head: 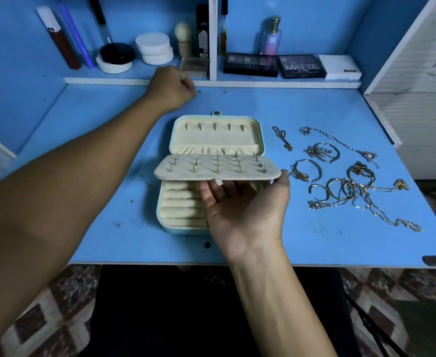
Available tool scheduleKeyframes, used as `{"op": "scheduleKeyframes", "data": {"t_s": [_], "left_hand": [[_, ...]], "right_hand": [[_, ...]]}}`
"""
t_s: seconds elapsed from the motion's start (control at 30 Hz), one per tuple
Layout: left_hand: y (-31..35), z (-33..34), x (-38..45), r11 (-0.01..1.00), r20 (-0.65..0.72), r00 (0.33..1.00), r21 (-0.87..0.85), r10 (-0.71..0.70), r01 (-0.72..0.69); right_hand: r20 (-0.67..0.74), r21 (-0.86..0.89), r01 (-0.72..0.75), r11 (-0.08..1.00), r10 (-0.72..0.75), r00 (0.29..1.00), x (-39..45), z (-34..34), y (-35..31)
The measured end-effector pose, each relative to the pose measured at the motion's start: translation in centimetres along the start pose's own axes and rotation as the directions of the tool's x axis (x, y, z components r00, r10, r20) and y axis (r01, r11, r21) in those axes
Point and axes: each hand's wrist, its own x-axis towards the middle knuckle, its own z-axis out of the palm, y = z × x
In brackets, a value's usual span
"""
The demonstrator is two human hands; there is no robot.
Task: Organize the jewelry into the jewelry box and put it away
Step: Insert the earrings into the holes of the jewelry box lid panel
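A light blue jewelry box with cream lining lies open in the middle of the blue desk. Its lid is flat toward the back. A cream earring panel, studded with pins, is raised over the ring rolls. My right hand is palm up under the panel's front edge, thumb at its right corner, holding it up. My left hand is reached to the back of the desk with fingers curled near a tiny dark object; whether it pinches anything is hidden. Loose chains, bangles and rings lie to the right of the box.
A shelf along the back holds white jars, a black-lidded pot, makeup palettes, a perfume bottle and a white box. A white cabinet stands at right. The desk's front edge runs below the box.
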Motion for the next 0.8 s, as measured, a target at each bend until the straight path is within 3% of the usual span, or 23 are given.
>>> {"op": "scheduleKeyframes", "data": {"t_s": [0.57, 0.8], "left_hand": [[0.6, 0.9, 1.8, 0.987, -0.003, 0.998, 0.15, -0.058, 0.058], [0.9, 1.0, 1.7, 0.99, -0.005, 0.996, 0.112, -0.084, 0.085]], "right_hand": [[0.021, -0.026, -0.011, 1.0, 0.011, 1.0, -0.2, 0.0, 0.0], [0.018, -0.021, -0.021, 1.0, 0.021, 1.0, -0.2, 0.0, -0.1]]}}
